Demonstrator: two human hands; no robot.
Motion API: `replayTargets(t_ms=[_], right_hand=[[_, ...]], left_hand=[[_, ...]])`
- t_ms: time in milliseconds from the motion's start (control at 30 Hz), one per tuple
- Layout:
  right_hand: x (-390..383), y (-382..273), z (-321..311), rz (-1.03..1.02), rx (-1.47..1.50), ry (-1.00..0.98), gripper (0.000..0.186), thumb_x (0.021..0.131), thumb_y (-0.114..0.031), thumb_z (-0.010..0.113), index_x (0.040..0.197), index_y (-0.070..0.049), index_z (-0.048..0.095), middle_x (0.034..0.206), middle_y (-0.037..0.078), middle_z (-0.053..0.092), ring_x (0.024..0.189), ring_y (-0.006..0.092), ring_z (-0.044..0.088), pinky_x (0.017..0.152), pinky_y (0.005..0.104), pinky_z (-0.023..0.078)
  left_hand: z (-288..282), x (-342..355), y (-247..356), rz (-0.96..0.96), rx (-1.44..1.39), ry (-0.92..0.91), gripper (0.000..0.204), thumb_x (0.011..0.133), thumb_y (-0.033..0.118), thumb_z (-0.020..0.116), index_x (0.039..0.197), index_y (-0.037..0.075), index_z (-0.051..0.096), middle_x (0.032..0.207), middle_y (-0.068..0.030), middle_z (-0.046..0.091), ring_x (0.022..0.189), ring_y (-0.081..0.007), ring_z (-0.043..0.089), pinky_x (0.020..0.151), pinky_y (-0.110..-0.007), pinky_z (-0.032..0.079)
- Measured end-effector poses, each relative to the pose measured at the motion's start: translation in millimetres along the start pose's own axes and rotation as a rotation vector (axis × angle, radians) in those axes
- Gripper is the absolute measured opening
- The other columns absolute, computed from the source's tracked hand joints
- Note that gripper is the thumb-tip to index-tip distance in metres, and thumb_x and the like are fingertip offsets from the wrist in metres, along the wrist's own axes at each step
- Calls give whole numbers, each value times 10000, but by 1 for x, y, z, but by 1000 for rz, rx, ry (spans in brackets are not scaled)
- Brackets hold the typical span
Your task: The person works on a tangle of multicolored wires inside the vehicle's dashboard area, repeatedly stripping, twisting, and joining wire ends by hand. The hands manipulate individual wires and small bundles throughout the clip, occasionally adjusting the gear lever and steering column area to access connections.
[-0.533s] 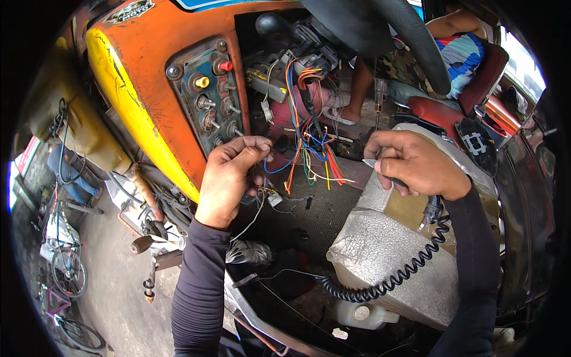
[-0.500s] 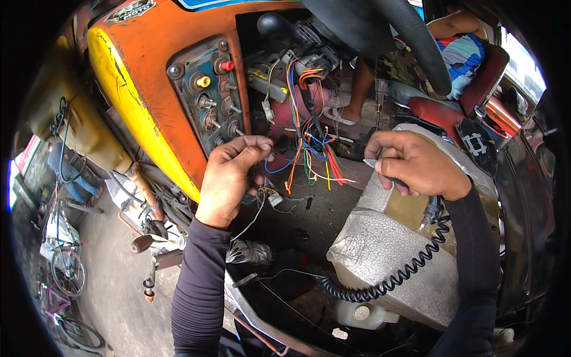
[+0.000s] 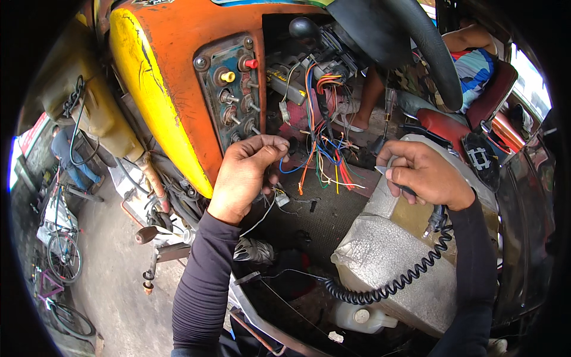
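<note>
Below the steering wheel [image 3: 439,59], we are observing a wire bundle [image 3: 313,143] of many colours, hanging with its loose ends fanning out between our two hands. Our left hand [image 3: 247,172] is hovering just left of the bundle, back upward; its grip is pressing thumb against forefinger, pinching the end of a blue wire [image 3: 289,172], which is looping from the fingertips back into the bundle. Our right hand [image 3: 425,175] is hovering above a silver-covered box [image 3: 392,250]; its grip is clasping a small pointed tool [image 3: 380,170], the pale tip pointing left and standing apart from the wires. A black coiled cord [image 3: 380,296] is sagging across the box and ending in a plug [image 3: 440,217] beside the right wrist; whether it is joining the tool, we are unable to tell. A white connector [image 3: 281,197] is hanging just below the left hand. Farther left, a worn switch panel [image 3: 212,92] is sitting inside an orange body panel [image 3: 178,59], its yellow button [image 3: 226,76] and red button [image 3: 250,63] protruding near metal toggles. A translucent jug [image 3: 360,318] is lying below the box. Beyond the wheel, another person [image 3: 473,68] is sitting on a red seat.
</note>
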State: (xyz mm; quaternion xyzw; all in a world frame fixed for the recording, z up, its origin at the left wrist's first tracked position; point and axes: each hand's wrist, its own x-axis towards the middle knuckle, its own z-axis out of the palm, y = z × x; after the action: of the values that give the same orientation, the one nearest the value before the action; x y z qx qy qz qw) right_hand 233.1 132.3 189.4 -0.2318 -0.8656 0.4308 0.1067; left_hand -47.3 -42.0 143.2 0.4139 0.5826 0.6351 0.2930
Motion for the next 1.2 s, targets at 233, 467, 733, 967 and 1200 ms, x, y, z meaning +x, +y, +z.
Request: replayTargets(t_ms=[233,467,733,967,1200], right_hand=[[0,2,-1,0,17,-6,228,1001,-114,580,1182,12,640,740,38,680,540,87,573,518,269,454],[-7,-17,5,-56,68,71,340,996,-69,551,1324,0,600,750,35,661,542,76,545,523,254,433],[16,-82,14,-686,-78,493,551,1001,-234,742,1497,-61,574,733,-3,594,576,59,533,529,251,393],[70,-129,19,-1090,-692,1037,562,827,-293,934,1231,-18,655,843,136,627,753,288,661,674,408,499],[81,-139,29,-1034,-943,1108,317,903,-166,818,1098,-18,617,989,200,671,926,457,676,759,522,542]], left_hand=[[0,0,0,13,7,-12,179,1044,187,662,1145,60,738,923,10,718,622,-66,584,502,-203,424],[0,-1,0,3,11,-7,198,1040,198,669,1149,52,745,929,6,723,629,-64,590,506,-202,422],[0,0,2,4,29,1,213,1041,208,660,1143,45,754,937,3,722,620,-64,594,503,-198,421],[1,0,3,11,50,-3,216,1041,192,642,1149,38,747,942,4,721,633,-64,597,509,-205,426],[1,-1,4,-1,61,-4,186,1032,164,644,1126,41,747,929,9,720,624,-62,589,514,-217,438]])
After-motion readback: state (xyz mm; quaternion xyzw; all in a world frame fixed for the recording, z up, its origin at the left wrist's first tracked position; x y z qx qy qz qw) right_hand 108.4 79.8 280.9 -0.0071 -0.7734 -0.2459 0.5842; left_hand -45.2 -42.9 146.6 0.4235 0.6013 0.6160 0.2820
